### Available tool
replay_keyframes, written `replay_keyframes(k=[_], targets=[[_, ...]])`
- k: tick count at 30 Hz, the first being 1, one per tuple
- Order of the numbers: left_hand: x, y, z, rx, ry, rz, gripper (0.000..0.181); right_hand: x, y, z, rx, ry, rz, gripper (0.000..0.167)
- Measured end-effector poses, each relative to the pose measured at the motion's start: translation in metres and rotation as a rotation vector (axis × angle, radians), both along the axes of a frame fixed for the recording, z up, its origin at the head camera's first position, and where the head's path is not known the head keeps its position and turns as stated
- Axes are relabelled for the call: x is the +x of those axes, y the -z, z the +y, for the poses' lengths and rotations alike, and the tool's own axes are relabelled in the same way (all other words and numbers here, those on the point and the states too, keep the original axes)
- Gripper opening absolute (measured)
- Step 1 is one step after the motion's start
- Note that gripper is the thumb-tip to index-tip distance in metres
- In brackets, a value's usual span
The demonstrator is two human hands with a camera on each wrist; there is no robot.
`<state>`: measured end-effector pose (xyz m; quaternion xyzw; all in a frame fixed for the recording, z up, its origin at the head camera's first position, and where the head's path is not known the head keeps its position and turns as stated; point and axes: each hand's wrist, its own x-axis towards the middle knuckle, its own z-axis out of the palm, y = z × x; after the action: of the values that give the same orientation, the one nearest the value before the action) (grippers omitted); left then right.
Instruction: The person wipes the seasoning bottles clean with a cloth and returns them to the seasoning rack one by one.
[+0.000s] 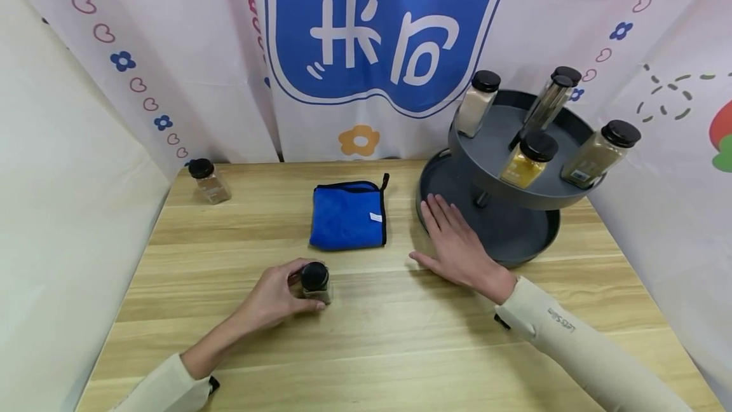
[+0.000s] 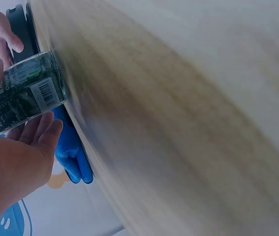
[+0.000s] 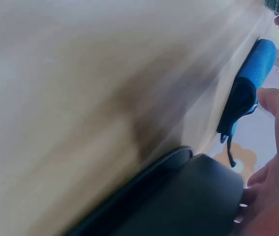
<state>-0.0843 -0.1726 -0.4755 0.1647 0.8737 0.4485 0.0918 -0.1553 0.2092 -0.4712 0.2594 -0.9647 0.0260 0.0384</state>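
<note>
Spice jar [image 1: 316, 283] in the left hand [image 1: 274, 297], over the near-middle part of the wooden table [image 1: 366, 348]: its black cap points up toward the head camera and its base down, so the long axis runs roughly upright. The left wrist view shows the base end close to the tabletop, with a barcode label [image 2: 45, 93] beside it; whether the base touches wood, I cannot tell.

The left thumb and fingers are spread just the jar's width and grip it from the near and far sides. The right hand [image 1: 457, 250] has its fingers extended and its thumb held well apart, holding nothing; it reaches over the rim of the lower tier [image 1: 509, 231], though contact is unclear.

One folded blue cloth [image 1: 349, 218] lies beyond the gripped jar. One more jar [image 1: 213, 186] stands at the table's far left. One two-tier stand is at the right, its upper tier [image 1: 486, 173] bearing four jars: white [image 1: 474, 110], yellow [image 1: 521, 169], olive-brown [image 1: 591, 156], and one mostly hidden behind the metal post [image 1: 549, 105]. Six jars show altogether, all black-capped.
</note>
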Motion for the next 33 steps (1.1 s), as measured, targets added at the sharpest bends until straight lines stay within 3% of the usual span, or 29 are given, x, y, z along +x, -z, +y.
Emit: replay_keyframes(k=[8, 18, 33], targets=[[-0.001, 0.001, -0.001, 0.044, 0.023, -0.020, 0.067, -0.006, -0.015, -0.031, -0.036, -0.143, 0.035, 0.097], [-0.002, 0.006, 0.003, 0.035, 0.033, -0.005, 0.059, -0.016, -0.023, -0.079, -0.031, -0.331, -0.020, 0.088], [-0.003, 0.010, 0.002, 0.015, 0.057, 0.042, 0.052, -0.024, -0.008, -0.120, 0.072, -0.372, -0.136, 0.076]])
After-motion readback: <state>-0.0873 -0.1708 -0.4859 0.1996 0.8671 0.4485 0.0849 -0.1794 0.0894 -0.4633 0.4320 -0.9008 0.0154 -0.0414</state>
